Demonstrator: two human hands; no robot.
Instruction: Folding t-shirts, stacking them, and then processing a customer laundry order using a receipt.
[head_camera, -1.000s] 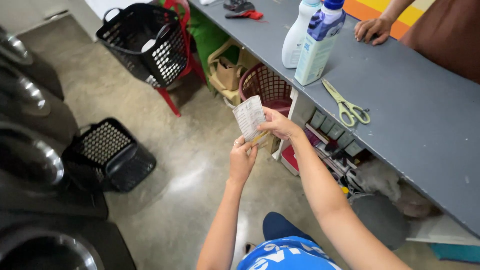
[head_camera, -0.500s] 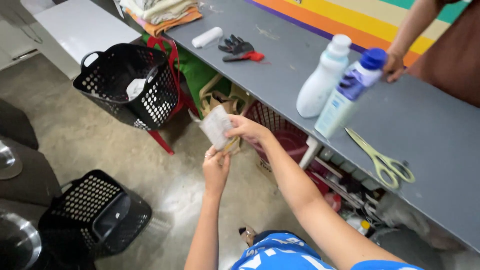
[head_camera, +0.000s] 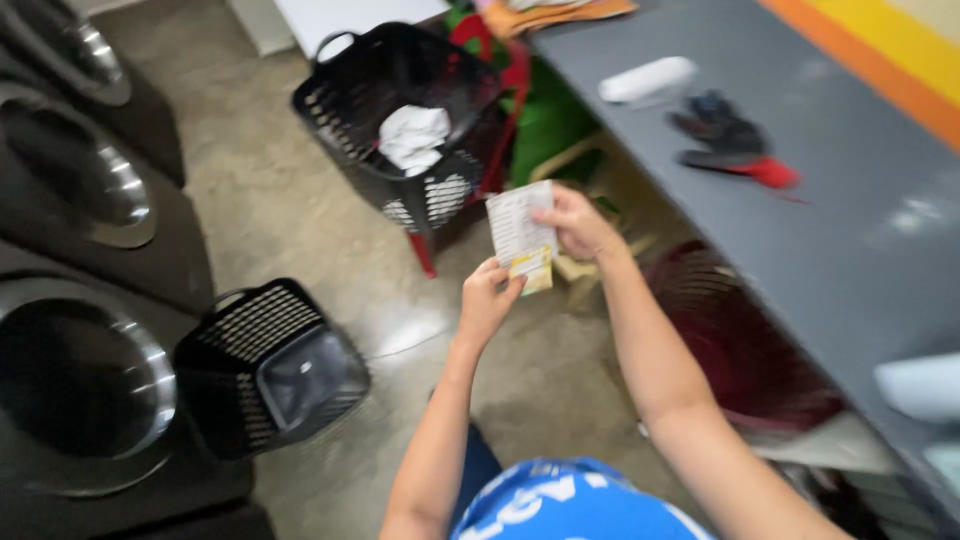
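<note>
Held thing: a small white paper sachet with printing and a yellow band at its lower end (head_camera: 524, 238), upright in the air between your two hands, above the concrete floor (head_camera: 300, 215) and just off the edge of the grey surface (head_camera: 800, 250).
Right hand: your right hand (head_camera: 580, 222) pinches the sachet's upper right edge, fingers closed on it.
Left hand: your left hand (head_camera: 488, 298) grips the lower end at the yellow band, fingers curled shut on it.
Hands together: both clamp the same sachet, close to each other, right above left.
Behind the sachet: a black plastic laundry basket with a slotted wall (head_camera: 400, 120) stands raised on a red frame (head_camera: 424, 255), with white cloth (head_camera: 414, 136) inside.
Lower left: a second black slotted basket (head_camera: 265, 365) lies on the floor beside the dark front-loading machines with round steel-rimmed doors (head_camera: 90, 395).
On the surface: a white cylinder-shaped roll (head_camera: 648, 79), and near it a dark glove-like object with a red part (head_camera: 735, 140), blurred.
Under the surface: a dark red mesh basket (head_camera: 740, 345), well to the right of your forearm.
Far end: folded orange and pale cloth (head_camera: 555, 10) at the surface's top edge.
</note>
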